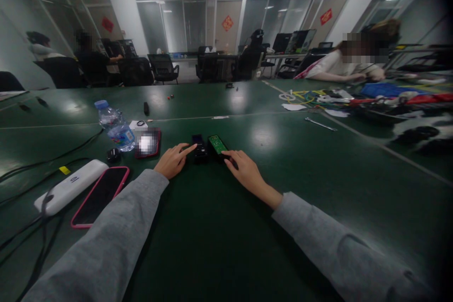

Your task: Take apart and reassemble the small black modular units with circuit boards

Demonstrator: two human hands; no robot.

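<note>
A small black handheld device [198, 146] with a dark screen at its far end lies on the green table in front of me. My left hand [173, 159] is beside it, index finger stretched out onto its face and the other fingers loosely bent. Just to the right is a black-edged slab with a green, circuit-board-like face [217, 143]. The index finger of my right hand [245, 168] touches its near end, with the thumb apart from that finger. Neither hand wraps around anything.
On the left are a water bottle [115, 125], a pink-edged phone [102, 196], a white power bank [71, 186], a red-edged item [155, 144] and black cables. A wrench [321, 124] lies to the right near tangled wires [304, 97]. Several people sit farther off.
</note>
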